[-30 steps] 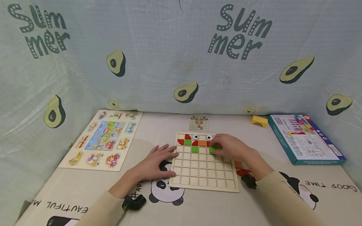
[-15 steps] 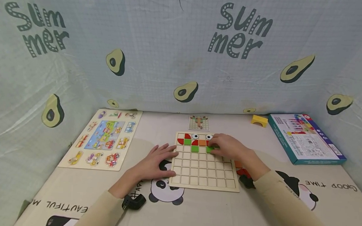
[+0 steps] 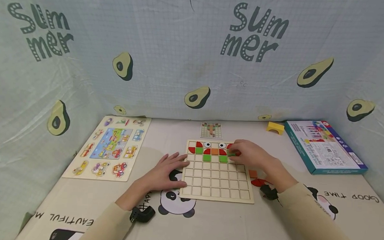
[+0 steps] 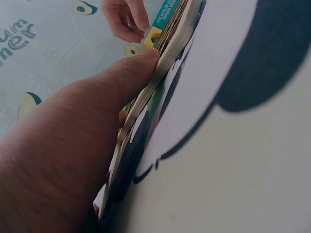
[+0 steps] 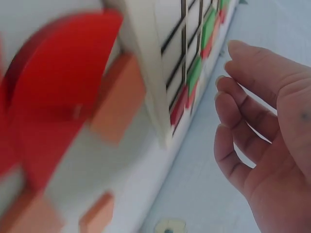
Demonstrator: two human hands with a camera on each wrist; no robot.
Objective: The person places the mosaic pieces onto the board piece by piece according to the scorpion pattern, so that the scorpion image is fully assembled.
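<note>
A wooden grid board [image 3: 205, 183] lies in the middle of the table. Its upper rows hold red, green and orange tiles and two eye tiles. My left hand [image 3: 164, 172] rests along the board's left edge, fingers spread and thumb [image 4: 131, 68] on the rim. My right hand [image 3: 255, 157] hovers at the board's upper right, beside a green tile [image 3: 223, 159], and partly hides the tiles there. In the right wrist view its fingers are loosely bent with nothing between them. A red tile [image 5: 63, 82] and an orange tile [image 5: 119, 99] lie loose beside the board.
Behind the board lies a small pattern card [image 3: 211, 130]. A vehicle puzzle board [image 3: 110, 149] is at left. On the right are a yellow arch block [image 3: 275, 128] and a teal-edged box [image 3: 325, 147]. A printed cloth wall stands at the back.
My right hand first shifted slightly left with the green tile, then moved right, off it. That tile now lies uncovered in its cell. My left hand has stayed put.
</note>
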